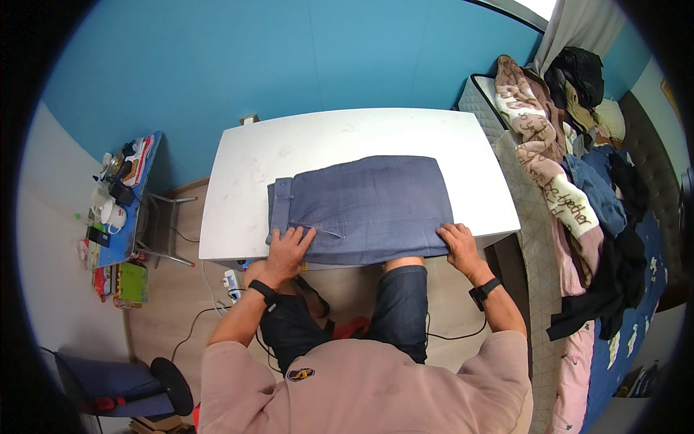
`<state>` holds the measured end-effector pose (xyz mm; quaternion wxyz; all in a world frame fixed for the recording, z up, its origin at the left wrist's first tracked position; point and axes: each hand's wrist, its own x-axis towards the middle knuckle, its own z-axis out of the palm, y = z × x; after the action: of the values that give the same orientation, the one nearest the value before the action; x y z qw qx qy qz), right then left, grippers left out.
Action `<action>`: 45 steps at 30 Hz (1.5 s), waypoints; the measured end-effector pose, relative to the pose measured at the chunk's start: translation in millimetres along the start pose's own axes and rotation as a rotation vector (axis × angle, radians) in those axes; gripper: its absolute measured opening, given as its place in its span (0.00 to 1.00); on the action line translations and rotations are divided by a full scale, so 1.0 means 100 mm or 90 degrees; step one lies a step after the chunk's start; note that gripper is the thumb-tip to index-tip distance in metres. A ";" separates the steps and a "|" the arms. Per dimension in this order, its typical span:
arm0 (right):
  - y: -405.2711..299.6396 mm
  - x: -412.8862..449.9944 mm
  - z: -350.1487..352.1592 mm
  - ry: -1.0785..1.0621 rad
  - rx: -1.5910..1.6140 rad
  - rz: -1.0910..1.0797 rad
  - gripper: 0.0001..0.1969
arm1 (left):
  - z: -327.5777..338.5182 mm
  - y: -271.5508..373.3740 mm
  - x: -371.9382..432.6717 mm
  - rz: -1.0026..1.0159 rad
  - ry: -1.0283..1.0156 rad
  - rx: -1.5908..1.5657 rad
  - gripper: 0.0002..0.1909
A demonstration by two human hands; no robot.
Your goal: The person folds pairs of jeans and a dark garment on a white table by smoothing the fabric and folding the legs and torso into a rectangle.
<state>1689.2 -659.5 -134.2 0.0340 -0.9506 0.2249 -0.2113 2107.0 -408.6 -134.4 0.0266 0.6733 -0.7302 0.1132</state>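
Observation:
A pair of blue-grey trousers [374, 206], folded into a broad panel, lies on the front of a white table [347, 130]. Its waistband [281, 203] faces left, and a slanted pocket opening [328, 232] shows beside it. My left hand [288, 254] rests palm down on the near left corner, fingers and thumb bent onto the cloth below the waistband; whether it grips is unclear. At the near right corner, my right hand [462, 248] holds the cloth's edge between thumb and fingers. The front edge of the cloth reaches slightly past the tabletop.
On the right, a bed [534, 260] carries a lettered blanket [564, 200] and piled clothes [602, 238]. A blue folding table [122, 238] with a white mug [113, 214] stands left. A power strip [232, 285] and cables lie near my legs. A blue wall [271, 59] rises behind.

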 end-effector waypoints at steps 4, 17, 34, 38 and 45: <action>-0.08 -0.13 -0.08 0.023 0.036 0.002 0.26 | 0.10 0.07 -0.17 0.030 0.107 0.039 0.28; -0.31 0.69 -1.72 0.041 0.611 0.323 0.21 | -1.63 -0.69 0.43 -0.163 -0.237 -0.418 0.17; 0.19 1.84 0.36 -0.049 0.020 0.105 0.35 | -0.15 -0.88 1.65 -0.121 0.079 -0.072 0.40; -0.60 2.01 0.67 -0.164 0.023 -0.047 0.33 | -0.15 -0.03 1.59 -0.072 0.055 -0.160 0.40; -0.17 1.59 0.78 -0.285 0.010 -0.062 0.31 | 0.33 -0.25 1.18 -0.129 -0.040 -0.170 0.39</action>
<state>1857.9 -716.6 -140.9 0.0802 -0.9832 0.1642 0.0016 2125.0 -531.8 -140.5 0.1044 0.7373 -0.6674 -0.0092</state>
